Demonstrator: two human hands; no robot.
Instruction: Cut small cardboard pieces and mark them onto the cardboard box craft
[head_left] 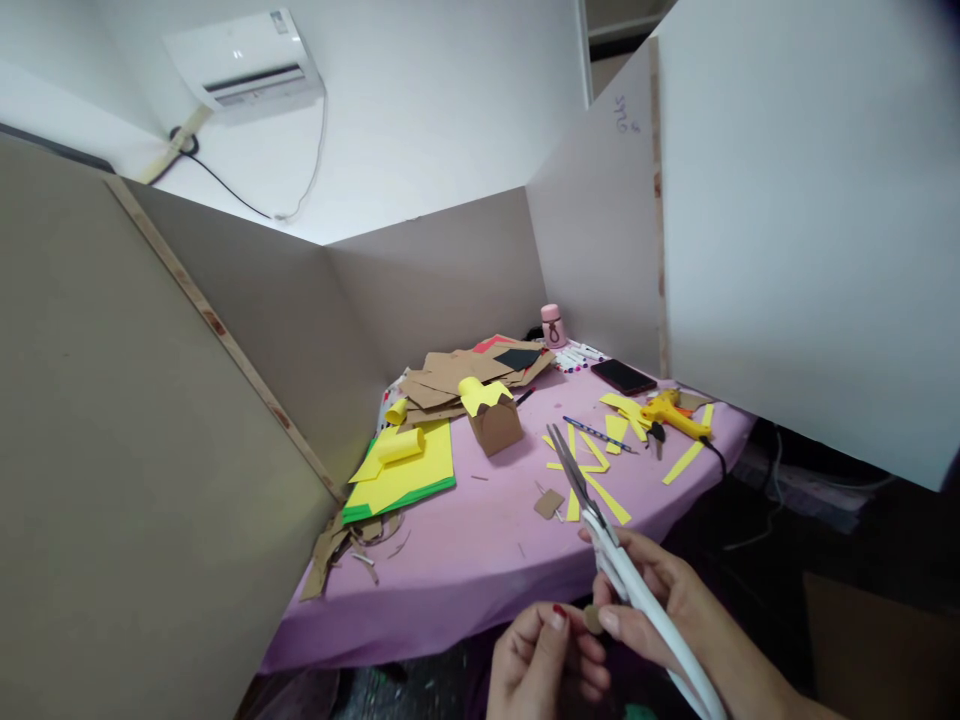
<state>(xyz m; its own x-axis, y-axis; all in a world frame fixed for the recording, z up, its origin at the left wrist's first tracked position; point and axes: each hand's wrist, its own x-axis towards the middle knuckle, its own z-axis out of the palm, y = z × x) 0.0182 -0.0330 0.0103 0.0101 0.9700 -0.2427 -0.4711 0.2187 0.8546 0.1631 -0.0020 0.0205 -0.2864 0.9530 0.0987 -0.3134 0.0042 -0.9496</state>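
Observation:
In front of the table's near edge, my right hand point(667, 590) is closed around white-handled scissors point(637, 585). Their blades point up and away from me, over the tabletop. My left hand point(544, 655) is closed, with its fingertips at a small rounded piece of brown cardboard point(592, 620). The right thumb and a finger also touch this piece, so it sits between both hands. Beyond the blades lie cut yellow paper strips point(607, 497) and a small cardboard scrap point(550, 503). A brown cardboard box with a yellow top point(496, 425) stands mid-table.
Yellow and green sheets point(431, 465) lie left, with cardboard offcuts point(326, 555) nearer me. Stacked cardboard point(450, 372) is at the back. On the right are a yellow glue gun point(679, 413), pencil point(596, 433), phone point(622, 376), markers and a pink bottle point(553, 327). Partition panels surround the table.

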